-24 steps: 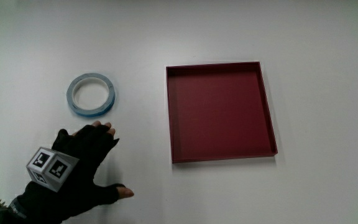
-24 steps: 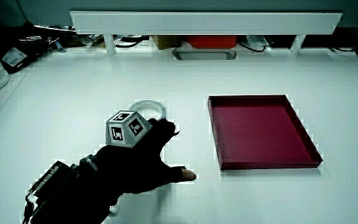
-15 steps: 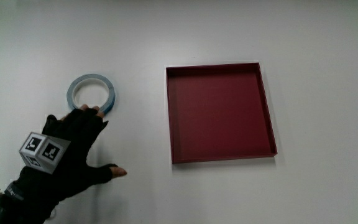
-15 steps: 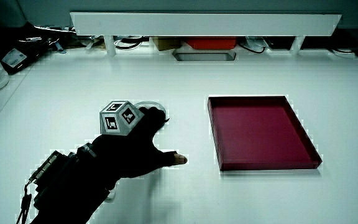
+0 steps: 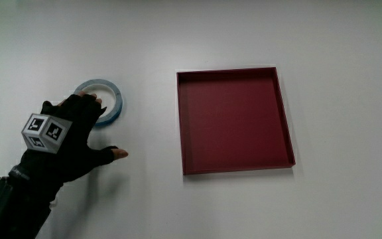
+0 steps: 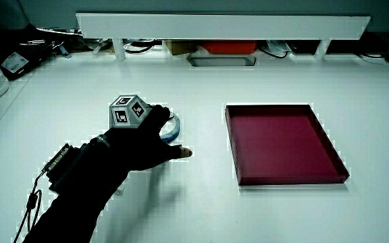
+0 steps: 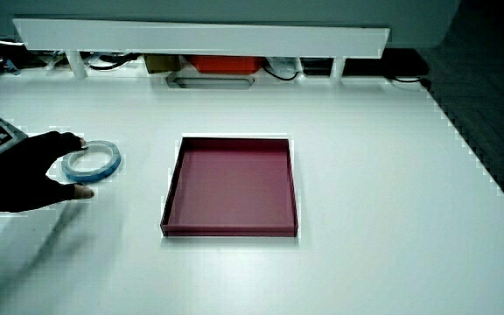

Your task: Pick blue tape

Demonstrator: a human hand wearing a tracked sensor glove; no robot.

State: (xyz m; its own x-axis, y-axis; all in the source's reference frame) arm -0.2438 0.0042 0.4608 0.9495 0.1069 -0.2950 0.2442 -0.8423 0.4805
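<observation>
The tape (image 5: 105, 101) lies flat on the table (image 5: 350, 53), beside the red tray (image 5: 233, 119) and apart from it. My hand (image 5: 65, 143) covers its near rim, fingers (image 5: 90, 101) spread on the ring, thumb out, nothing gripped.

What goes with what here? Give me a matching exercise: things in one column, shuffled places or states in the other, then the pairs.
Things:
1. tape
2. tray
3. hand
4. cube

Places or states:
A. sits on the back of the glove
B. dark red, holds nothing
C. blue ring lying flat, partly under the fingers
D. reaches over the tape, thumb spread to the side

Pairs: 1-C, 2-B, 3-D, 4-A
</observation>
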